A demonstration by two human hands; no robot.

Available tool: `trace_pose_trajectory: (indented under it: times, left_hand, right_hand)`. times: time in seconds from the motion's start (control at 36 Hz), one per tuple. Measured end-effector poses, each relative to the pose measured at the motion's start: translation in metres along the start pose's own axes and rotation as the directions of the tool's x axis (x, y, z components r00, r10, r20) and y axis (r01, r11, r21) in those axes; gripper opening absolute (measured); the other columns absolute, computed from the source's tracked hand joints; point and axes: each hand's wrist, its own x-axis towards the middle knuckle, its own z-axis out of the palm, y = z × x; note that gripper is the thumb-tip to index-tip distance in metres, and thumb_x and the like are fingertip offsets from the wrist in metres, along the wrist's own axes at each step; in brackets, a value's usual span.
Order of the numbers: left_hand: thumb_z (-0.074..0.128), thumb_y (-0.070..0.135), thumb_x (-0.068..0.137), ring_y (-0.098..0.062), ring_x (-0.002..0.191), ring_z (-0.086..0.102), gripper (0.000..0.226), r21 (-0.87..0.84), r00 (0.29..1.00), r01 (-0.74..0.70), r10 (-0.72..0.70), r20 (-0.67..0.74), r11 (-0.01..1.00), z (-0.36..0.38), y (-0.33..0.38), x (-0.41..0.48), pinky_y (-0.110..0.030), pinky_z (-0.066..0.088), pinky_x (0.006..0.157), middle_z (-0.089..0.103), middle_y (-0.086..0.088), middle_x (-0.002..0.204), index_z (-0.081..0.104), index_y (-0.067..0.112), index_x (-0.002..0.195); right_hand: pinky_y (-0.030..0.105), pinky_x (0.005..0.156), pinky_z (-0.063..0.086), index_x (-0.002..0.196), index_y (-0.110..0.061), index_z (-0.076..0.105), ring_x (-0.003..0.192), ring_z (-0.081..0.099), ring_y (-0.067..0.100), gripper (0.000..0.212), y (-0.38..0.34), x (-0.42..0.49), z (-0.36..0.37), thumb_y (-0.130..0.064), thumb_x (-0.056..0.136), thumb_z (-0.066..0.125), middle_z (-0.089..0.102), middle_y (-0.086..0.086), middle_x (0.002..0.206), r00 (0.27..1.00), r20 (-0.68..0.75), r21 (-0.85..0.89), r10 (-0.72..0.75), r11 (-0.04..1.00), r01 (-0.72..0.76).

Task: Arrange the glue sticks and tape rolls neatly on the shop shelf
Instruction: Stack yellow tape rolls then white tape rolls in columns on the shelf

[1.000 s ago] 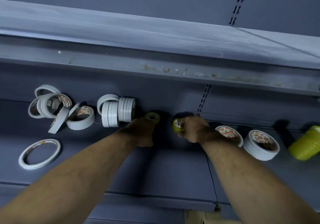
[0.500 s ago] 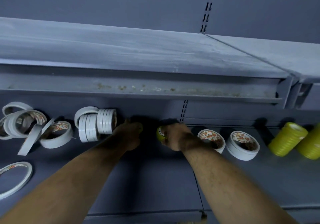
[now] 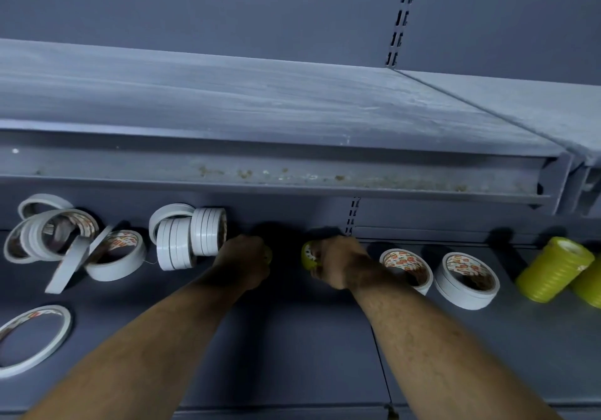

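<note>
Reaching to the rear of the lower grey metal shelf (image 3: 292, 338), both hands sit side by side, a little apart. Right hand (image 3: 338, 262): fingers curled round a small yellow-green tape roll (image 3: 306, 254), held on edge near the back panel. Left hand (image 3: 242, 262): fingers curled over a second yellow-green roll (image 3: 267, 253), only a sliver of which shows past the knuckles. Just left of the left hand, two stacks of white tape rolls (image 3: 192, 240) stand on edge, touching each other. Farther left lies a loose heap of white rolls (image 3: 65, 240). A thin white tape ring (image 3: 32, 338) lies flat near the front edge. Right of the right hand, two flat white rolls with printed cores (image 3: 468, 279) sit side by side. Tilted yellow-green stacks (image 3: 553, 268) occupy the far right.
</note>
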Motion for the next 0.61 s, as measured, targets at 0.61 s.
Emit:
trace_pose_trajectory:
  times: [0.61]
  left_hand:
    - [0.06,0.044,0.066,-0.028,0.075,0.068,0.025,-0.262,0.998,-0.032,0.019,-0.055,0.965,0.014,-0.02,0.011,-0.024,0.038,0.058,0.064,-0.005,0.07,0.051,0.021,0.063]
  right_hand:
    - [0.028,0.094,0.047,0.132,-0.023,0.06,0.117,0.061,0.026,0.048,0.0,0.0,0.0,-0.039,0.089,0.072,0.064,0.005,0.131,1.0,0.011,0.046,0.006,0.999,-0.006]
